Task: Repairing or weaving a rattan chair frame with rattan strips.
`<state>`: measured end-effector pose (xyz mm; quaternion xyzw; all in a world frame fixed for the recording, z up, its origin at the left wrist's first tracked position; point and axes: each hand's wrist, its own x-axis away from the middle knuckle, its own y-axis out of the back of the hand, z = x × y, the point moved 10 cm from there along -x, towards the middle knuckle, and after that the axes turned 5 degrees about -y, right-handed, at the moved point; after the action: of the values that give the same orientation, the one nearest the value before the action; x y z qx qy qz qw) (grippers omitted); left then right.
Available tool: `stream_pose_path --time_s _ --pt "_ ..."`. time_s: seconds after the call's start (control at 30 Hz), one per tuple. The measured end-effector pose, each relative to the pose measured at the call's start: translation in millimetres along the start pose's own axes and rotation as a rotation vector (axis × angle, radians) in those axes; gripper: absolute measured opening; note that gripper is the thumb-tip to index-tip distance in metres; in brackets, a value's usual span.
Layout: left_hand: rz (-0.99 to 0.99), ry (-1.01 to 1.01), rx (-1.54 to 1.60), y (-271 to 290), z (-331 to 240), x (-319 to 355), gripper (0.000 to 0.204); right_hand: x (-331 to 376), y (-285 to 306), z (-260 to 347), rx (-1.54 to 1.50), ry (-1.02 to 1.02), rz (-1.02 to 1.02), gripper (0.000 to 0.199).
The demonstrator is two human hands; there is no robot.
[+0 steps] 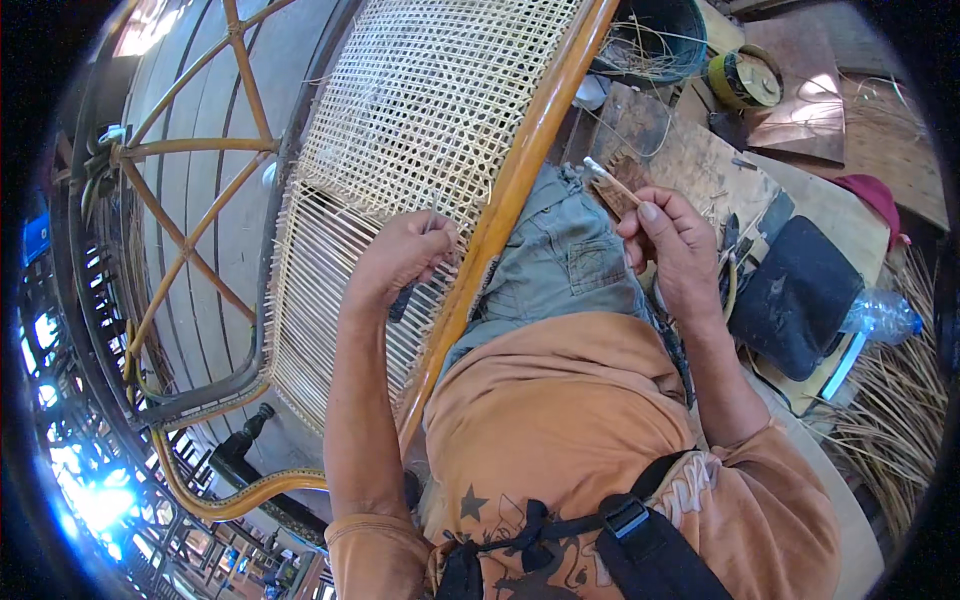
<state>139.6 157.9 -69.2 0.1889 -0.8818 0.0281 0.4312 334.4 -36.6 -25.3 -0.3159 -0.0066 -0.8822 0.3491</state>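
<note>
A wooden chair frame (520, 170) lies tilted before me with a half-woven cane panel (420, 110); below the woven part run bare parallel strands (320, 300). My left hand (405, 255) rests on the strands at the weave's lower edge, fingers pinched around a thin dark tool or strand end. To the right of the frame, above my lap, my right hand (675, 240) pinches a thin pale cane strip (610, 180) that points up and left.
A dark cushion (790, 295) and a plastic bottle (885, 315) lie at my right. Loose cane strands (890, 420) are piled at the right edge. A dark bucket (655, 40) and a roll of tape (745, 80) stand behind. Another rattan frame (190, 200) is at left.
</note>
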Motion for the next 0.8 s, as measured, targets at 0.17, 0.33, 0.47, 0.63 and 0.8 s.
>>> stream_pose_path --time_s 0.17,0.33,0.47,0.63,0.8 --pt "-0.009 -0.019 0.032 3 0 1 0.011 0 2 -1 0.004 0.012 0.001 0.019" --pt "-0.018 0.002 0.032 1 1 -3 0.013 1 1 -1 0.01 0.03 0.011 0.018" --pt "-0.008 0.012 -0.116 -3 -8 -1 0.014 3 3 0 0.023 0.024 -0.015 0.018" --pt "-0.004 0.042 -0.342 -2 -12 -4 0.015 4 2 5 0.023 0.032 -0.009 0.019" --pt "-0.036 0.012 -0.432 -5 -24 -6 0.022 4 3 6 0.016 0.039 -0.009 0.019"
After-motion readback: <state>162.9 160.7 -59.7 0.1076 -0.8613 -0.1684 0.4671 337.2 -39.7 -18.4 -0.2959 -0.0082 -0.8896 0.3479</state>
